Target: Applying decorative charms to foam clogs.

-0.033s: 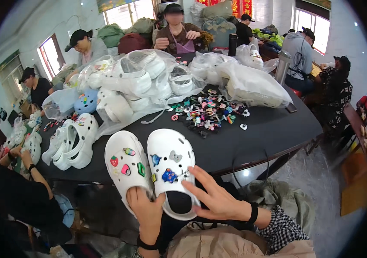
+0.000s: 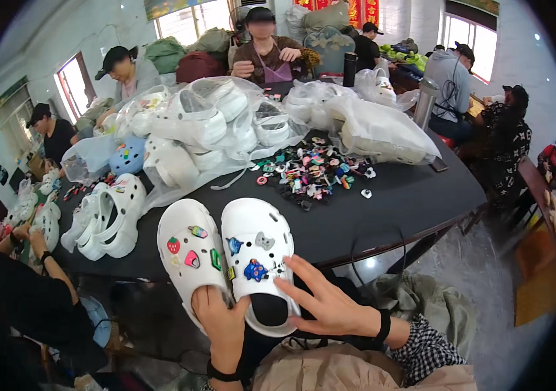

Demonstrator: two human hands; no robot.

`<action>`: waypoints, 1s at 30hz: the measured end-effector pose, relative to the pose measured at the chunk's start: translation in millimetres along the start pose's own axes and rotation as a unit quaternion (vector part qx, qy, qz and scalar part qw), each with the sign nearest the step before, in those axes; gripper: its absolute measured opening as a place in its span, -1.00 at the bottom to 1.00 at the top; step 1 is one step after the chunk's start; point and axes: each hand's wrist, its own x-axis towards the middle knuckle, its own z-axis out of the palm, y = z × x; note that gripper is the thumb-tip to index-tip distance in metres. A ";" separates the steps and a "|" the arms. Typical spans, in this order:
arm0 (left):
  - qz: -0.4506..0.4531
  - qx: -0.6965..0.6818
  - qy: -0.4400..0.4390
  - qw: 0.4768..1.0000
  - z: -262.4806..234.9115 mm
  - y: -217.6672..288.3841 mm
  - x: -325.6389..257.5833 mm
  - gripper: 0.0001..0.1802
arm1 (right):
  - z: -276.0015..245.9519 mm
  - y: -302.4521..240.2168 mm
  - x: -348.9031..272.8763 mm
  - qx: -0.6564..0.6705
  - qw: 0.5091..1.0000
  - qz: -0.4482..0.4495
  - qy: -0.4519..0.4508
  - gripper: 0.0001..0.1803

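Two white clogs stand side by side in front of me, toes away. The left clog point(image 2: 177, 218) carries colourful charms, among them a strawberry and an ice pop. On the right clog point(image 2: 252, 215) are a grey charm, a blue dolphin-like one and a larger blue one. My left hand point(image 2: 219, 319) has its fingers inside the left clog's opening, gripping it, with the thumb reaching to the right clog's edge. Spread and stretched out, the fingers of my right hand point(image 2: 330, 303) touch the right clog's outer side, near a small black-and-white charm.
A dark table point(image 2: 356, 225) bears a pile of loose charms point(image 2: 317, 169), bagged white clogs point(image 2: 193, 124) and another white pair point(image 2: 118, 212) at left. A steel flask point(image 2: 425, 104) stands at the right. Co-workers sit around; one at left handles a clog point(image 2: 46, 225).
The view has shifted very slightly, and the clogs sit a touch lower and further left in it. Both hands keep their places on the clogs.
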 end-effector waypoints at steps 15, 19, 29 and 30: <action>-0.017 -0.094 0.046 0.994 9.0 1.9 -14.6 -0.62 | -149.3 -64.3 -53.6 -0.166 0.908 0.177 0.341 -0.69; -0.011 -0.127 0.036 0.991 9.2 8.5 -12.7 -0.63 | -204.3 -89.7 -69.1 -0.392 0.795 0.058 0.458 -0.59; -0.037 -0.160 -0.003 0.986 12.5 6.2 -10.4 -0.55 | -353.0 -130.9 -68.6 -0.848 0.495 -0.001 0.189 -0.73; -0.044 -0.170 -0.003 0.985 12.8 4.6 -11.6 -0.55 | -353.1 -128.9 -62.9 -0.850 0.493 -0.006 0.188 -0.73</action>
